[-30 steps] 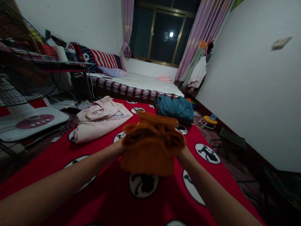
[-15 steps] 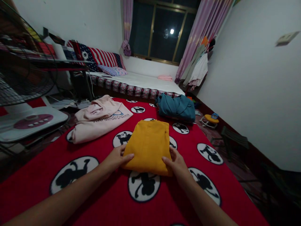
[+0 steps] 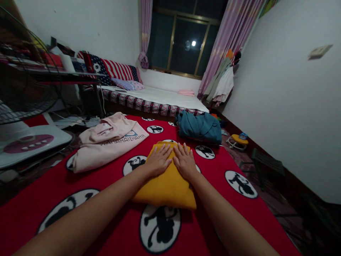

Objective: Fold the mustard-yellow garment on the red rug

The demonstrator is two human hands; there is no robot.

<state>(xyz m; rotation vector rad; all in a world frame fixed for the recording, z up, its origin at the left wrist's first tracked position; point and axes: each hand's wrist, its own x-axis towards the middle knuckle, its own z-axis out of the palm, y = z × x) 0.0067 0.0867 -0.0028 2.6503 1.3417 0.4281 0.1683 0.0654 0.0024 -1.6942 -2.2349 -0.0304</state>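
Both hands point(image 3: 172, 161) press flat on folded yellow garment point(image 3: 166, 185).

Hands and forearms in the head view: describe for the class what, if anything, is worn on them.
Both forearms are bare, with no sleeves reaching into view. The left hand and right hand wear no gloves, and no rings, watch or bracelet can be seen in the dim light.

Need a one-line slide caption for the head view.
Left hand and right hand press flat on a folded yellow garment on a red blanket.
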